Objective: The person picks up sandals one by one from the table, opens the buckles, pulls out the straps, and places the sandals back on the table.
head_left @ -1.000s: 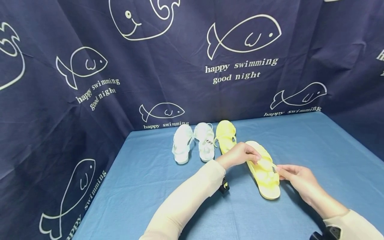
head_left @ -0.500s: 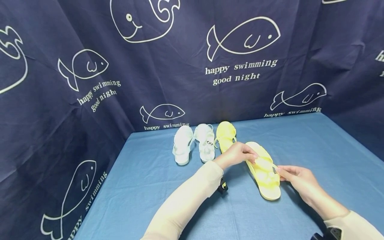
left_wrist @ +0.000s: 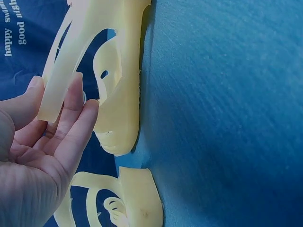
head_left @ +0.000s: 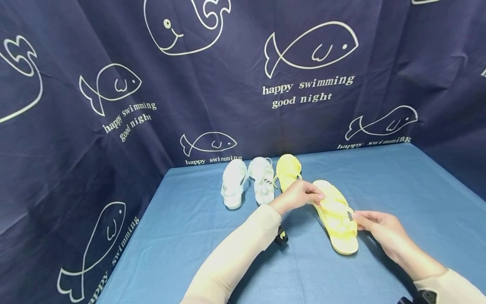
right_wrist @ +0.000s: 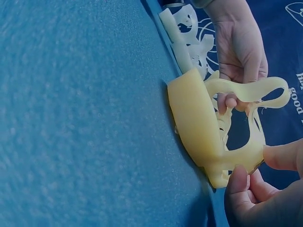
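A yellow strappy sandal (head_left: 343, 236) lies on the blue cloth, toe end nearer the front right. My left hand (head_left: 298, 197) pinches one of its straps on the left; in the left wrist view the strap (left_wrist: 64, 90) runs between thumb and fingers. On the other side, my right hand (head_left: 381, 226) pinches a side strap between thumb and forefinger. The right wrist view shows both straps raised above the thick sole (right_wrist: 194, 118). A second yellow sandal (head_left: 288, 166) stands behind my left hand, which partly hides it.
Two white sandals, a left one (head_left: 233, 183) and a right one (head_left: 262, 177), stand side by side left of the yellow ones. The blue cloth (head_left: 182, 202) meets a dark blue fish-print curtain (head_left: 243, 114) at the back and sides.
My left hand has drawn slightly left, still pinching the strap. The right hand keeps its hold, and the sandal stays in nearly the same place. The head view has shifted a little.
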`<action>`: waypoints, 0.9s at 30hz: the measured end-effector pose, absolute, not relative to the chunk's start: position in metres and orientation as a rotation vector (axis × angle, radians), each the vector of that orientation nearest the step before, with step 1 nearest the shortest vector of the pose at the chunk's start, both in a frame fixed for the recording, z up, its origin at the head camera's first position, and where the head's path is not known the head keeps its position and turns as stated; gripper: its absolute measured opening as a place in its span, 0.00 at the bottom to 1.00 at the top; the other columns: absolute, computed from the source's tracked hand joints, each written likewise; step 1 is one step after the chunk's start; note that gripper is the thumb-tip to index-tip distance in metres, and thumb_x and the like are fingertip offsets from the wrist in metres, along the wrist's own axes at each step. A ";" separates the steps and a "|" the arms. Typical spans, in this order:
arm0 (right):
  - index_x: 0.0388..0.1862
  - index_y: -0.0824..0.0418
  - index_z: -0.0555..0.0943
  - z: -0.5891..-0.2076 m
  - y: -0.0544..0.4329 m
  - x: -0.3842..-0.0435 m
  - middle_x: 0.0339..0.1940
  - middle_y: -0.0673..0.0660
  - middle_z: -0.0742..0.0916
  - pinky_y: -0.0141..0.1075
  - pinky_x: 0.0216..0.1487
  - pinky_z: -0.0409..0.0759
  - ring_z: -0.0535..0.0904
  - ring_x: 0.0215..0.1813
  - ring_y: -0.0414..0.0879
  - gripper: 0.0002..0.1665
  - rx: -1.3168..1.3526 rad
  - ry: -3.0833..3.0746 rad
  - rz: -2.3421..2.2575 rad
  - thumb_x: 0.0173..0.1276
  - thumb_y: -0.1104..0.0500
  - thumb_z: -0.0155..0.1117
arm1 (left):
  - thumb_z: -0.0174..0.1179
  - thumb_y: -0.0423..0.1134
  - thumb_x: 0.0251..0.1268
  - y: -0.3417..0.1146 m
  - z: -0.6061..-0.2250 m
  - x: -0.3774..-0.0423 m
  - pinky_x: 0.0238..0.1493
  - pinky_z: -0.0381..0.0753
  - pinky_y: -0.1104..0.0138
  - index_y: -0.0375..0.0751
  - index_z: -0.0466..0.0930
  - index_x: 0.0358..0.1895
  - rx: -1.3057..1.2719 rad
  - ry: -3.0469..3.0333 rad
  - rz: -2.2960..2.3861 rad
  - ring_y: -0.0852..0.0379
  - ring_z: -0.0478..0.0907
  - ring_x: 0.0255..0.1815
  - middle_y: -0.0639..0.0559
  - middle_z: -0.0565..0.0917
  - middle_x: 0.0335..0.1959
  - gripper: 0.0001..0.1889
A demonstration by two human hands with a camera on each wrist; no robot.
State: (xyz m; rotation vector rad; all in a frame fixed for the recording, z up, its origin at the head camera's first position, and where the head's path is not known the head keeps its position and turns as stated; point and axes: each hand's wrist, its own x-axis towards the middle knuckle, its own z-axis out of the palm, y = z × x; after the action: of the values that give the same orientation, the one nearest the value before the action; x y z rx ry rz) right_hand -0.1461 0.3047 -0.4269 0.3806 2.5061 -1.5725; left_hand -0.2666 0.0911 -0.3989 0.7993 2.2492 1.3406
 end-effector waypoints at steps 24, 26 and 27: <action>0.67 0.72 0.69 -0.428 0.303 -0.143 0.47 0.49 0.87 0.21 0.41 0.70 0.79 0.37 0.29 0.42 0.335 2.527 -1.587 0.71 0.39 0.56 | 0.61 0.34 0.66 0.086 -0.404 -0.266 0.38 0.85 0.71 0.32 0.86 0.41 0.746 2.227 1.413 0.67 0.82 0.28 0.46 0.87 0.31 0.09; 0.67 0.73 0.68 -0.427 0.302 -0.143 0.46 0.48 0.87 0.21 0.41 0.70 0.79 0.37 0.28 0.42 0.335 2.524 -1.596 0.71 0.39 0.56 | 0.61 0.34 0.66 0.087 -0.404 -0.265 0.39 0.85 0.69 0.32 0.86 0.41 0.758 2.239 1.411 0.67 0.81 0.27 0.47 0.87 0.30 0.09; 0.67 0.73 0.68 -0.427 0.302 -0.143 0.45 0.48 0.87 0.21 0.41 0.70 0.79 0.37 0.29 0.42 0.336 2.523 -1.599 0.71 0.39 0.56 | 0.61 0.34 0.65 0.088 -0.403 -0.264 0.39 0.86 0.68 0.33 0.86 0.41 0.765 2.246 1.410 0.67 0.81 0.27 0.48 0.87 0.30 0.08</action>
State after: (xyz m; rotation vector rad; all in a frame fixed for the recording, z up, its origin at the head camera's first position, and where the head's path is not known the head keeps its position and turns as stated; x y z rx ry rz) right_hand -0.1434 0.3022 -0.4269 0.3358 2.5225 -1.5994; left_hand -0.2639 0.0877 -0.4027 0.7647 2.2456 1.4104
